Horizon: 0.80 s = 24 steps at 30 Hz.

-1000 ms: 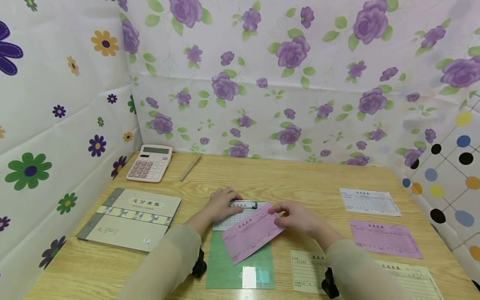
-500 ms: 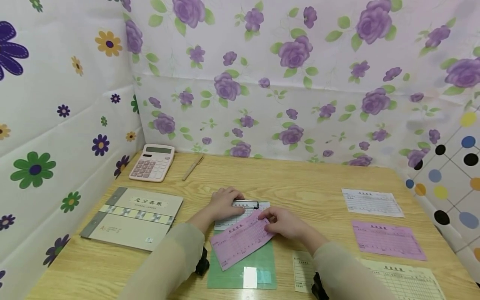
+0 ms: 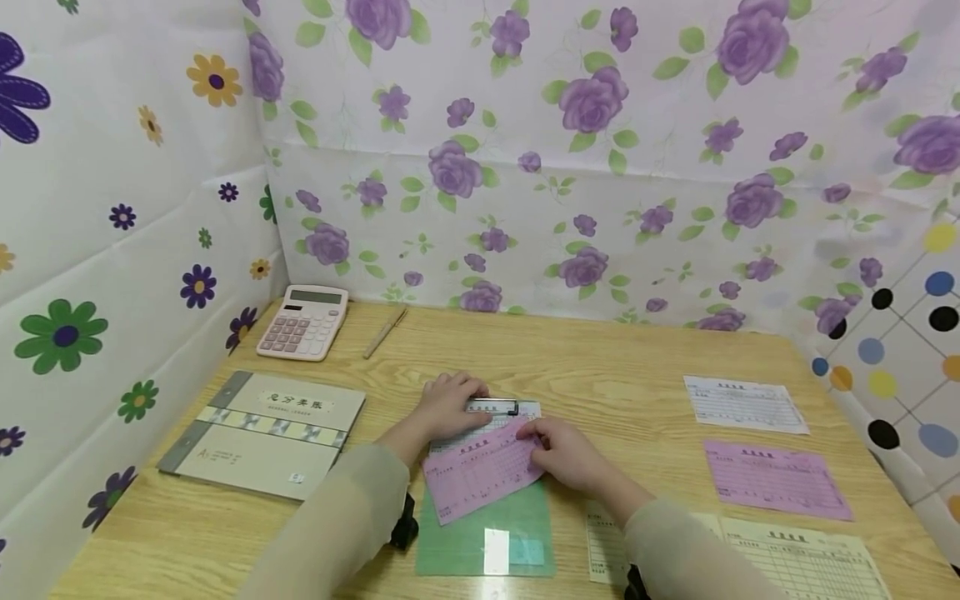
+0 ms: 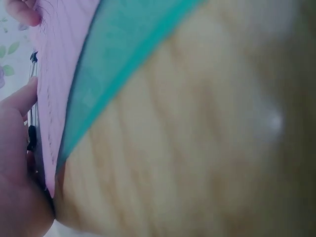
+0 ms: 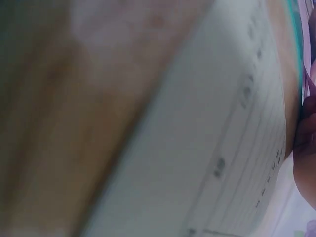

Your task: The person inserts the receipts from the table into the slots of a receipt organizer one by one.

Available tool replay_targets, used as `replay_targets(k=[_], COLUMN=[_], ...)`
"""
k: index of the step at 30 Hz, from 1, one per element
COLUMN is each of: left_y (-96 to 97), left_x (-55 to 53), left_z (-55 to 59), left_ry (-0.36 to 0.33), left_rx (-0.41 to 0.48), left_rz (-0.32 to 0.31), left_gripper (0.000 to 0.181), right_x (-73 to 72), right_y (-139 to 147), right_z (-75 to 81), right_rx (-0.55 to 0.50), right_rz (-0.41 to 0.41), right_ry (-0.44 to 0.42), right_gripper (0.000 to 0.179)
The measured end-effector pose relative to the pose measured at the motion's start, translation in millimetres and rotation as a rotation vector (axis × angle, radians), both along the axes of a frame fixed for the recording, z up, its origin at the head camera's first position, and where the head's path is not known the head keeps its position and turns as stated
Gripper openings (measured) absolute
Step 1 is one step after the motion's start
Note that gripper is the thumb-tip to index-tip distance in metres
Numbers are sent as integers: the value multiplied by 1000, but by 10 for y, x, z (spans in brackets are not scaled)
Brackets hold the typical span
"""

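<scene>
A green clipboard (image 3: 483, 542) lies in the middle of the wooden table, its metal clip (image 3: 497, 407) at the far end. My left hand (image 3: 447, 406) holds the clip end, thumb towards the paper; its other fingers are partly hidden. Between the thumb and fingers of my right hand (image 3: 566, 454) is the right upper edge of a pink printed slip (image 3: 480, 477). This slip slants across the clipboard over a white printed sheet (image 3: 455, 442). In the left wrist view the pink slip (image 4: 59, 59) comes up against the left thumb (image 4: 24, 98).
Right of the clipboard lie a white slip (image 3: 745, 404), another pink slip (image 3: 776, 481) and pale yellow slips (image 3: 806, 554), one partly under the right forearm. A ledger (image 3: 262, 433), a calculator (image 3: 303, 323) and a pen (image 3: 385, 332) are on the left. Patterned cloth encloses the table.
The right hand has brought the pink slip left and turned it straighter, with its upper edge now closer to the clip. The left hand stays at the clip.
</scene>
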<state>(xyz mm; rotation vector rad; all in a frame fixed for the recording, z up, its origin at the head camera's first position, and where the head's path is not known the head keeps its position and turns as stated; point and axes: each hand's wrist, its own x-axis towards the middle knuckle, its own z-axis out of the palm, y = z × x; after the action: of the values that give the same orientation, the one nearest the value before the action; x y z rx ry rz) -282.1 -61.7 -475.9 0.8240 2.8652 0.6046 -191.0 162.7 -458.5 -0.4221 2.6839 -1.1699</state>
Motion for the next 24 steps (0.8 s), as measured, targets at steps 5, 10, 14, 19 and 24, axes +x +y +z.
replay_targets(k=[5, 10, 14, 19, 24], left_y=[-15, -18, -7, 5, 19], left_x=[47, 77, 78, 60, 39], left_z=[5, -22, -38, -13, 35], left_ry=[77, 154, 173, 102, 0], left_rx=[41, 35, 42, 45, 23], left_rz=[8, 5, -17, -24, 2], left_gripper=[37, 35, 33, 35, 38], right_x=[24, 65, 90, 100, 103], right_y=[-53, -111, -125, -105, -68], right_z=[-17, -17, -16, -10, 0], right_rx=[77, 156, 195, 201, 152], right_rz=[-1, 29, 26, 22, 31], right_ry=[77, 133, 154, 152, 126], right_gripper=[24, 29, 28, 27, 29])
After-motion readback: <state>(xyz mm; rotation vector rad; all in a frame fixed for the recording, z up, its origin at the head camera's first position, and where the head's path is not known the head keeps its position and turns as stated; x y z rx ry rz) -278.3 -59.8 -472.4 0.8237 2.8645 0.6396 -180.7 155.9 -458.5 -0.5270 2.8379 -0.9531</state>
